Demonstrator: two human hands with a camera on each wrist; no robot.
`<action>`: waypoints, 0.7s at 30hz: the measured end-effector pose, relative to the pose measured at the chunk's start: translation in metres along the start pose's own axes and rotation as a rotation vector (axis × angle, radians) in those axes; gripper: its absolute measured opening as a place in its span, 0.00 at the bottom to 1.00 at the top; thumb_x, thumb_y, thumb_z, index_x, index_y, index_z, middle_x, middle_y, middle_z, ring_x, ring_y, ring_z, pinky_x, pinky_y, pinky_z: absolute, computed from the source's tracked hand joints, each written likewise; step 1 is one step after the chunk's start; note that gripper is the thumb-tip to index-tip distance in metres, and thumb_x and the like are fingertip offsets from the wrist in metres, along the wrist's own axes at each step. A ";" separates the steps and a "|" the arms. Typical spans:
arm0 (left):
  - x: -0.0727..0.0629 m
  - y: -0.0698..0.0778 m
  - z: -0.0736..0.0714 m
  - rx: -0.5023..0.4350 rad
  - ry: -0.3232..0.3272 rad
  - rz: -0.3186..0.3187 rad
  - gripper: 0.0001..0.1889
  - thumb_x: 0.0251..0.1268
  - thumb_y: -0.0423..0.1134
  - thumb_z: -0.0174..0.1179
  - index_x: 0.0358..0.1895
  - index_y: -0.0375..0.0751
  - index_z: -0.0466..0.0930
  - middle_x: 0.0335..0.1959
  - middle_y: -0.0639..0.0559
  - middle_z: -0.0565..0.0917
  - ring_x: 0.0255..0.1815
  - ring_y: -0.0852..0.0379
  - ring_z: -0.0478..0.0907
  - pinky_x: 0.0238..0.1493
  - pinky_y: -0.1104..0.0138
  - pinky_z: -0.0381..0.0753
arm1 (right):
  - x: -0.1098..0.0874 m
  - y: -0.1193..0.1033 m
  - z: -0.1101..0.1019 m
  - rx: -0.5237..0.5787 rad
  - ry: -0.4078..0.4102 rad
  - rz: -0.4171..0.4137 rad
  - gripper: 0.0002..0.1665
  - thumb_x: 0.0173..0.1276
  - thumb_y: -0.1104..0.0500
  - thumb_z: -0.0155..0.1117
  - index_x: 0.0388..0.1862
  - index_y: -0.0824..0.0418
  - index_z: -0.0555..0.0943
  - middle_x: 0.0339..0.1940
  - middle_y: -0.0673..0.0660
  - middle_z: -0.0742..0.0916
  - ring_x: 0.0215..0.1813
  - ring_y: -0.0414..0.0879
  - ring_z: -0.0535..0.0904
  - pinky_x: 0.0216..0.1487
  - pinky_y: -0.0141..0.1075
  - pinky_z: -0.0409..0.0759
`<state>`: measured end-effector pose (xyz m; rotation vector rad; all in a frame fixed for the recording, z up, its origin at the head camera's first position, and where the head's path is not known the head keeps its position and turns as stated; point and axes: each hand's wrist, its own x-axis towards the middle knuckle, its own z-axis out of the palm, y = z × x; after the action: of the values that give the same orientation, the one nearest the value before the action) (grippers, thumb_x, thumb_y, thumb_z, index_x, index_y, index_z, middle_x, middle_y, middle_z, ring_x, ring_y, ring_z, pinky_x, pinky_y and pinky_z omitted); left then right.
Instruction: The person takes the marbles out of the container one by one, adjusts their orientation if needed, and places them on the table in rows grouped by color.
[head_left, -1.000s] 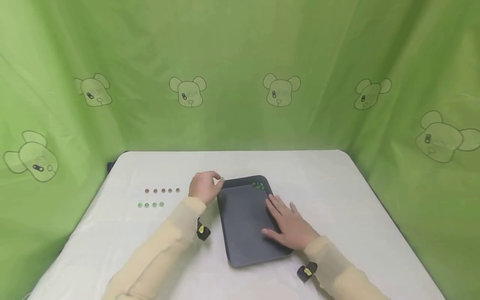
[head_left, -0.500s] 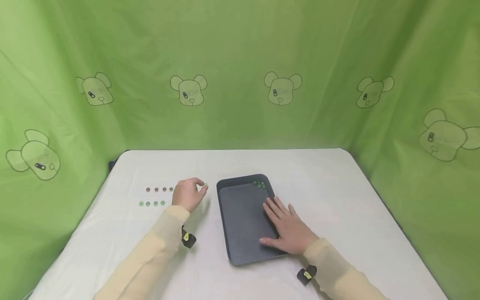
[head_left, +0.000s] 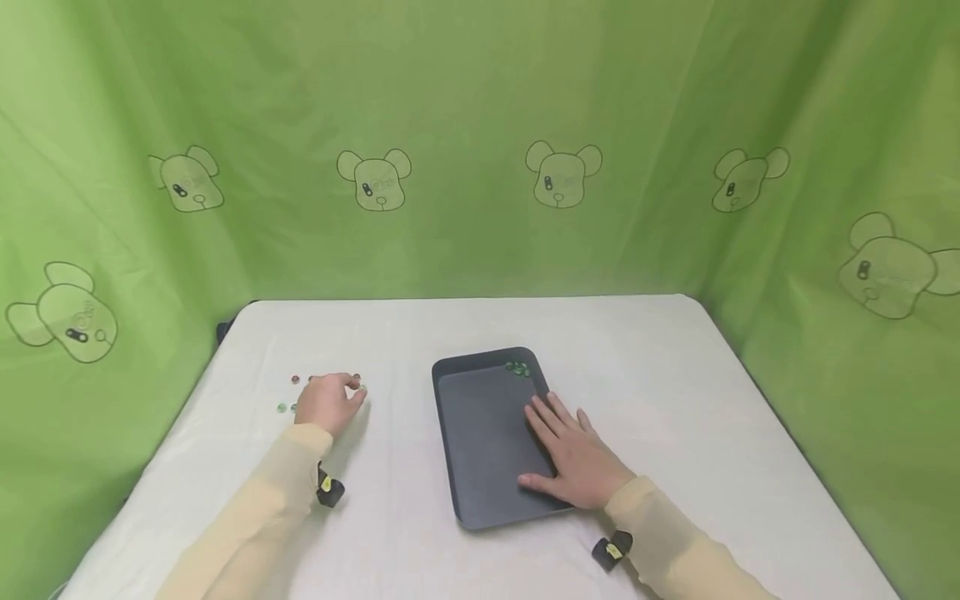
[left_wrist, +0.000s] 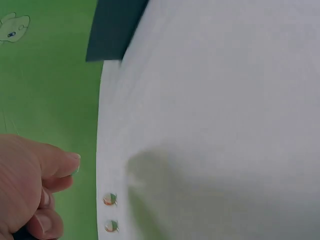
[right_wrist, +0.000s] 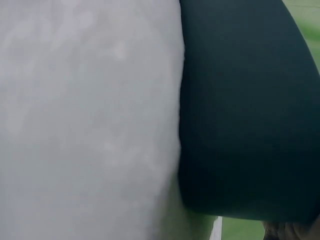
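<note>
In the head view my left hand (head_left: 327,403) is over the left side of the table, pinching a small clear-green marble (head_left: 363,387) between thumb and forefinger. Beneath and around it lie reddish marbles (head_left: 296,379) and green marbles (head_left: 282,407), partly hidden by the hand. Two marbles (left_wrist: 110,199) show near the fingers in the left wrist view. My right hand (head_left: 576,457) rests with spread, straight fingers on the right edge of a dark grey rectangular tray (head_left: 487,454). Several green marbles (head_left: 517,368) sit together in the tray's far right corner.
A white cloth (head_left: 675,400) covers the table. Green curtains (head_left: 465,250) printed with bear heads stand behind it and along both sides. Each wrist carries a small black camera, such as the left wrist camera (head_left: 330,490).
My left hand has moved left, from the tray's far left corner to above the marble rows, still pinching the green marble. My right hand stays on the tray.
</note>
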<state>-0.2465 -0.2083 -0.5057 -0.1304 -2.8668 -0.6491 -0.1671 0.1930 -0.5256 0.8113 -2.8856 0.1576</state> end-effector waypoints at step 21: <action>-0.014 -0.021 0.002 0.109 -0.034 -0.030 0.11 0.61 0.40 0.65 0.41 0.37 0.85 0.35 0.41 0.87 0.34 0.44 0.84 0.40 0.52 0.82 | 0.002 -0.001 0.000 -0.008 -0.028 0.024 0.61 0.58 0.21 0.50 0.77 0.59 0.51 0.78 0.58 0.56 0.78 0.54 0.41 0.69 0.63 0.52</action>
<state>-0.2357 -0.2270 -0.5191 -0.0832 -2.9341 -0.4998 -0.1678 0.1909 -0.5249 0.7838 -2.9215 0.1379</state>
